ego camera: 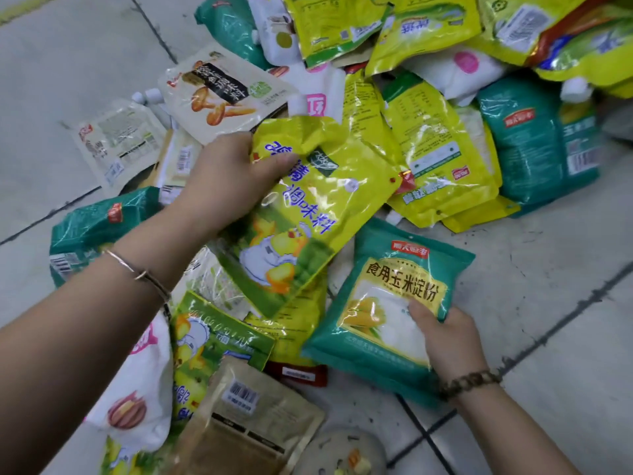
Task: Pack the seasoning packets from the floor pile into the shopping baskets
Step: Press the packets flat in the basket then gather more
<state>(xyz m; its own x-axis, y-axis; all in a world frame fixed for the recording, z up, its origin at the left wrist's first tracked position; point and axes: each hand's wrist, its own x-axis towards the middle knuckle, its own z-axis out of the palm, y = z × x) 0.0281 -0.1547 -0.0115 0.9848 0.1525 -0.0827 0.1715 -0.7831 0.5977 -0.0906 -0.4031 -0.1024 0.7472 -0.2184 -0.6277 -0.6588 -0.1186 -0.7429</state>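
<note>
The left hand [226, 180] pinches the glossy yellow-green plastic seasoning packet printed with blue characters and a cartoon chicken [308, 214] at its upper-left corner. The thumb is curled over the printed face and the other fingers are hidden beneath. From that hand the packet extends toward 4 o'clock. Its long axis runs from about 1 o'clock down to 7 o'clock, and its lower end overlaps other packets.

The right hand [445, 341] grips the teal plastic corn-starch packet with a yellow label panel [383, 313] at its lower-right edge, the thumb pressed on the front. That packet lies toward 10 o'clock from the hand, and its long axis also runs from about 1 to 7 o'clock. Whether it rests on the grey tiled floor [548, 269] or is lifted clear cannot be told.

The two held packets are just beside each other, the yellow-green one at 11 o'clock of the teal one. The heap of mixed seasoning packets [428, 63] fills the view from 12 to 2 o'clock and continues under the left forearm toward 7 o'clock.

No shopping basket is in view, so the direction each packet must travel cannot be judged. With both hands loaded, the next move is probably to carry them to a basket.
</note>
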